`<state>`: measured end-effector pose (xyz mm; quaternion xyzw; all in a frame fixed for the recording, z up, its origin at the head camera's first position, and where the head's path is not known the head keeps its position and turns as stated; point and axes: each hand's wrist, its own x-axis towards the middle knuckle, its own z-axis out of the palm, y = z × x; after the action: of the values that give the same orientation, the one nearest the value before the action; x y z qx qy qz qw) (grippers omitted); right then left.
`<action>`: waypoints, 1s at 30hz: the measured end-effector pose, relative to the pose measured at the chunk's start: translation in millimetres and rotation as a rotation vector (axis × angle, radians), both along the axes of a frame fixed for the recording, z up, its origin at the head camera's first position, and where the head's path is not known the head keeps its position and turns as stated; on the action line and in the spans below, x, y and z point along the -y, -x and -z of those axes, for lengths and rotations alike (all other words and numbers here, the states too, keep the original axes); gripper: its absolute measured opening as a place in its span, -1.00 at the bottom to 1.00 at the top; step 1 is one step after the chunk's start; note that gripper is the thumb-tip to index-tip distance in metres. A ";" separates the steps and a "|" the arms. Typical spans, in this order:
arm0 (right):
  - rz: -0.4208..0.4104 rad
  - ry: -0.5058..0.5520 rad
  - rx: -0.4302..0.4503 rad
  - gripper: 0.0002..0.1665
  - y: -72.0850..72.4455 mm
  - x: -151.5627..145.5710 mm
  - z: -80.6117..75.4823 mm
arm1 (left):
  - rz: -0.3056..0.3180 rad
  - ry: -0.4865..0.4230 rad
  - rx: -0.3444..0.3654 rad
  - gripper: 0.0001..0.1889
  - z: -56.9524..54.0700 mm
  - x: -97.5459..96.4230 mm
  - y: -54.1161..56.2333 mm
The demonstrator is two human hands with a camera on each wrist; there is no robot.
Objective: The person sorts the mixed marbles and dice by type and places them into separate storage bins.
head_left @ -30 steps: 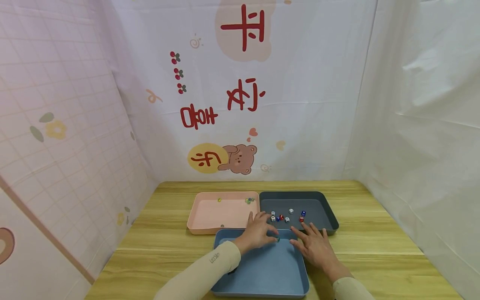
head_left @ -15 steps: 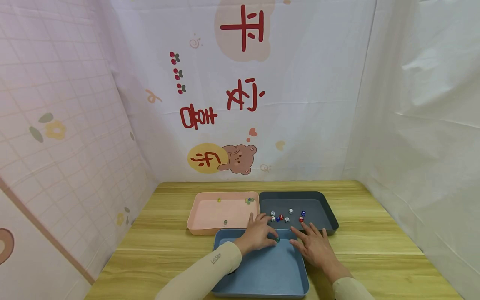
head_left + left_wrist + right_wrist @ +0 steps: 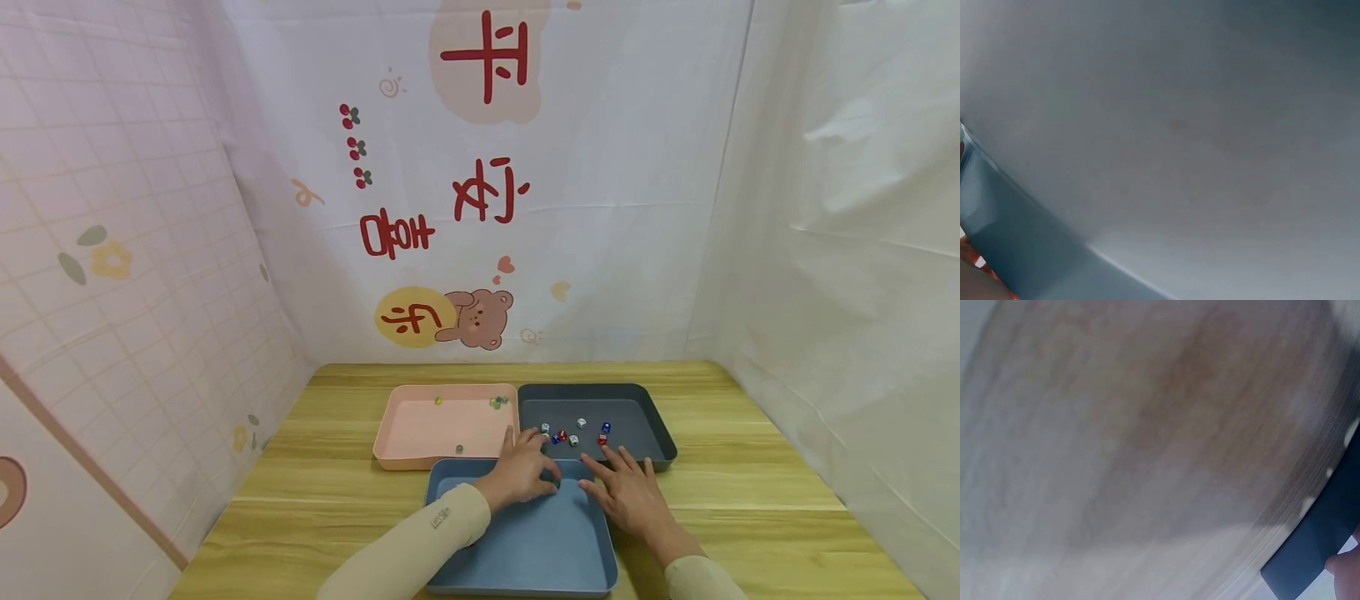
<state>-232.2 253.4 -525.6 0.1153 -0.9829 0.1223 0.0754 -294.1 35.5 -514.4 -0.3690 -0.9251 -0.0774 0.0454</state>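
My left hand (image 3: 522, 473) is over the back right part of the blue tray (image 3: 540, 550), thumb and index finger curled close together around a small green marble. The fingertips hide the marble in the head view; a green sliver of the marble (image 3: 961, 134) shows at the left wrist view's edge. Its other fingers reach over the rim toward white dice (image 3: 545, 428) in the dark grey tray (image 3: 652, 404). My right hand (image 3: 630, 493) has its fingers loosely spread, lying over the corner where the blue and dark trays meet, and holds nothing.
A pink tray (image 3: 420, 429) at the back left holds a lone marble (image 3: 459, 449), a yellow marble (image 3: 438, 401) and a marble cluster (image 3: 498, 402). Red dice (image 3: 602, 439) and blue dice (image 3: 606, 427) lie in the dark tray. Printed cloth surrounds the wooden table (image 3: 750, 483).
The lone marble in the pink tray has rolled to the right. My left hand has shifted slightly right, and the green marble has gone out of sight between its fingertips. The right hand stays put.
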 end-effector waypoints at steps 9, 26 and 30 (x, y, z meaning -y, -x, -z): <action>0.006 -0.001 -0.001 -0.29 -0.3 1.1 1.0 | 0.015 -0.022 0.009 -0.85 -1.0 3.4 0.4; 0.019 -0.012 0.010 -0.28 -0.4 1.6 0.7 | -0.081 -0.270 0.172 -0.91 -27.1 16.5 12.4; 0.018 -0.013 0.013 -0.27 0.1 1.6 1.2 | -0.129 -0.332 0.207 -0.91 -34.4 22.2 19.9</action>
<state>-232.3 251.9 -526.8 0.1061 -0.9851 0.1159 0.0696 -314.0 13.2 -480.1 -0.2865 -0.9210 -0.2633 0.0154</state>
